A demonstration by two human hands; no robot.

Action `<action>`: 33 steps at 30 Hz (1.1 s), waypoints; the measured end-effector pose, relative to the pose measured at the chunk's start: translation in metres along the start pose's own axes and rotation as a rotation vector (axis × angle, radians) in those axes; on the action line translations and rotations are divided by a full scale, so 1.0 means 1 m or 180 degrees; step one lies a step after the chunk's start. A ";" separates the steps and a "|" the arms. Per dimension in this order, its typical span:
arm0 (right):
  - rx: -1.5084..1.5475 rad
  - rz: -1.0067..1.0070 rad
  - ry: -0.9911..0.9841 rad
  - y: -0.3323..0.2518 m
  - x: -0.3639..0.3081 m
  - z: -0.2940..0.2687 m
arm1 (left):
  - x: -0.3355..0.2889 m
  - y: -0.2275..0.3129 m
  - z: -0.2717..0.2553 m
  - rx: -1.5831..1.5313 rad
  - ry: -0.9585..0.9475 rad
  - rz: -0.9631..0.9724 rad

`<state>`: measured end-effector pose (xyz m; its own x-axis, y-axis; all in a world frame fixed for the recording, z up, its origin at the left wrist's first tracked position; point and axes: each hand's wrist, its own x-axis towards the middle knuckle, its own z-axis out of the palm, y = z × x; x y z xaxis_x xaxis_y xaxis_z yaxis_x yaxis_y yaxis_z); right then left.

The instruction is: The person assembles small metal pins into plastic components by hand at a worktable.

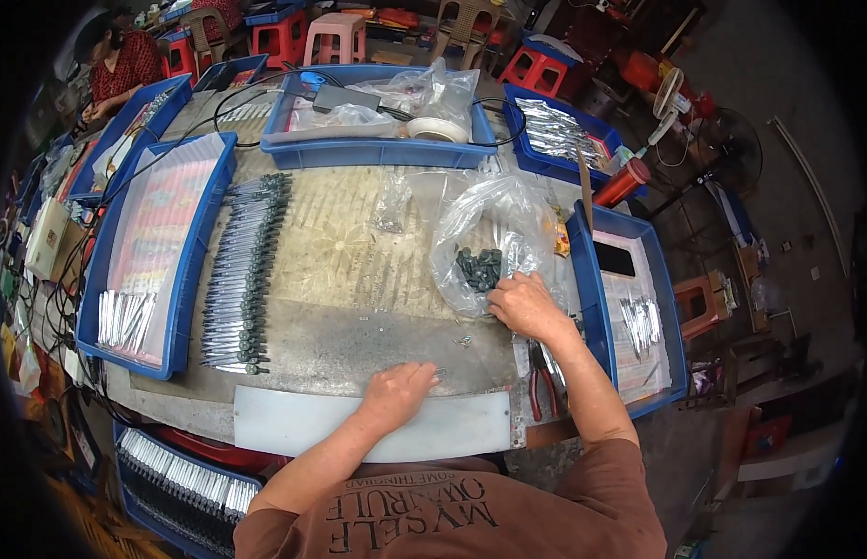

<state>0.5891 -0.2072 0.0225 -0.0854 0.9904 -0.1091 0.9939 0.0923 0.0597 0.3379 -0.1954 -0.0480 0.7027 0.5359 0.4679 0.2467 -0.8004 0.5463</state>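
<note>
My left hand (399, 393) is closed in a pinch just above the white board (378, 421) at the table's near edge. A small shiny metal bit (440, 373) shows at its fingertips, too small to name. Over the near right rim of a clear plastic bag (452, 219), my right hand (525, 306) has its fingers curled in beside a heap of small dark green parts (478, 268). What those fingers grip, if anything, is hidden. A few tiny metal pieces (463, 342) lie on the table between my hands.
Metal rods with dark green ends (240, 275) lie in a long row at left, beside a blue tray (196, 270). Red-handled pliers (542, 382) lie near my right forearm. Another blue tray (596, 312) holds a phone (614, 260) and metal pieces. A person (126, 65) sits at far left.
</note>
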 end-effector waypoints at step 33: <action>0.0801 0.0328 0.0795 0.014 0.038 0.024 | 0.000 -0.001 0.000 0.0013 -0.0023 0.0048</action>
<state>0.6012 -0.1711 -0.0042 0.0325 0.9907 0.1322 0.9815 -0.0066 -0.1915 0.3377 -0.1949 -0.0490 0.7112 0.5218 0.4711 0.2388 -0.8096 0.5362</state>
